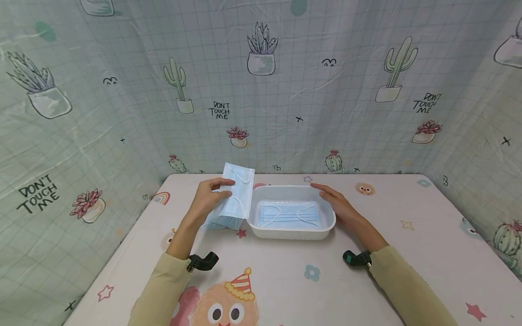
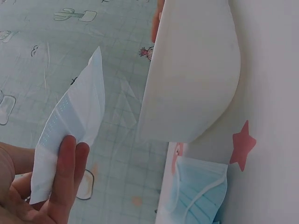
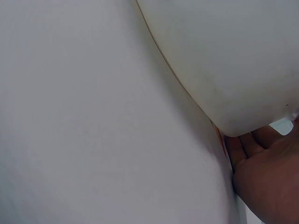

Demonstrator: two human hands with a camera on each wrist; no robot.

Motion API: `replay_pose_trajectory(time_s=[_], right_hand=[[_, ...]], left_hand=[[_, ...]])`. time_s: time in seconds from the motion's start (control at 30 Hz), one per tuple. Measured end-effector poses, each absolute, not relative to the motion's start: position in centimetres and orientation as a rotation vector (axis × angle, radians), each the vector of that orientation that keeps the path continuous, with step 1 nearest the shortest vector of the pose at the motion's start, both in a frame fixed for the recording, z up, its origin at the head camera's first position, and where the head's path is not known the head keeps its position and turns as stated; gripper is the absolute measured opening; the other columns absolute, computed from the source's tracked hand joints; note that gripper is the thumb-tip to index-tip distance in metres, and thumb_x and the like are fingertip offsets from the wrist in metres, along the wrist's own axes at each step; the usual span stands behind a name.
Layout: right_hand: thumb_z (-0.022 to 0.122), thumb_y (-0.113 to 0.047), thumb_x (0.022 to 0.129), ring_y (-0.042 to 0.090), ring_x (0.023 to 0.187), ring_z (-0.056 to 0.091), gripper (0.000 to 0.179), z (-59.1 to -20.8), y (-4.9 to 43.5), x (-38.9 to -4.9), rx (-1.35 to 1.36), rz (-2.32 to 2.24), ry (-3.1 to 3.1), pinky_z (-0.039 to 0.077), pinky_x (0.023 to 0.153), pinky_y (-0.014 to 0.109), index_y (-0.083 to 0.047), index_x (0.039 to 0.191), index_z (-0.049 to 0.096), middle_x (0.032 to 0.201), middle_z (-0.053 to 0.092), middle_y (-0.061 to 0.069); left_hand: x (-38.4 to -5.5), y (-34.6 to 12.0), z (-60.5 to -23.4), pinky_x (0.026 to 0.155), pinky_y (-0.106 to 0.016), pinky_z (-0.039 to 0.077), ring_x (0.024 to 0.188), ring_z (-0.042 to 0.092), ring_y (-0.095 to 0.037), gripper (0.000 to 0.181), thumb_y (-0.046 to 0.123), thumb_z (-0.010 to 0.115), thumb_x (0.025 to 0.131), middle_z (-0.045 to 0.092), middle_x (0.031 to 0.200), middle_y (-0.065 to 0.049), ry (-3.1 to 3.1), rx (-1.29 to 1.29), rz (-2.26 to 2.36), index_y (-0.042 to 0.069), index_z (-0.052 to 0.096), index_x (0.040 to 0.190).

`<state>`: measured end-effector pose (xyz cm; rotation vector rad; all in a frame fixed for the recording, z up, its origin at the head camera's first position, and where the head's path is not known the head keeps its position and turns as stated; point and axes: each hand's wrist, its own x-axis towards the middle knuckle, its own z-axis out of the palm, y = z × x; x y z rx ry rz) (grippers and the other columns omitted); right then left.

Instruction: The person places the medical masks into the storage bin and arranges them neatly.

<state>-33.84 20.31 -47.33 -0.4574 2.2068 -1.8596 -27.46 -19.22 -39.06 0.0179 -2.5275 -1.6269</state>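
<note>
In the head view my left hand (image 1: pixel 210 199) pinches a light blue face mask (image 1: pixel 243 181) between thumb and fingers, raised beside the left end of a white plastic tub (image 1: pixel 291 234). The left wrist view shows that mask (image 2: pixel 79 112) nearly edge-on, bent, its pale inner side visible. Inside the tub, another blue mask (image 1: pixel 289 215) lies flat with its ear loops on top. My right hand (image 1: pixel 342 208) holds the tub's right end, thumb at the rim; in the right wrist view its fingers (image 3: pixel 238 147) tuck against the tub's outer wall.
More blue masks (image 1: pixel 224 222) lie on the table left of the tub, partly hidden under the raised one. A white printed cloth (image 1: pixel 285 285) covers the table. Patterned fabric (image 1: pixel 302 90) hangs along the back and both sides. Dark wrist cameras (image 1: pixel 204 261) sit on both wrists.
</note>
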Motion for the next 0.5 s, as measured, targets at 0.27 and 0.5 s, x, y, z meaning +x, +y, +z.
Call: replay_pose_trajectory(time_s=[0.27, 0.5], right_hand=[[0.036, -0.024, 0.113, 0.037, 0.161, 0.012, 0.048, -47.19, 20.21, -33.76, -0.467, -1.864, 2.199, 0.011, 0.128, 0.063, -0.014, 0.161, 0.037, 0.175, 0.016, 0.008], [0.036, -0.022, 0.113, 0.038, 0.161, 0.011, 0.049, -46.94, 20.20, -33.64, -0.465, -1.857, 2.203, 0.010, 0.128, 0.064, -0.013, 0.161, 0.037, 0.175, 0.016, 0.008]], left_hand=[[-27.37, -19.05, -38.96, 0.113, -0.051, 0.044, 0.137, 0.050, -0.036, 0.036, 0.005, 0.069, 0.094, 0.054, 0.152, -0.014, -2.522, -0.018, -1.639, 0.009, 0.072, 0.129], [-27.42, -18.89, -38.97, 0.110, -0.050, 0.046, 0.135, 0.053, -0.037, 0.040, 0.003, 0.070, 0.094, 0.055, 0.152, -0.014, -2.519, -0.030, -1.660, 0.009, 0.070, 0.133]])
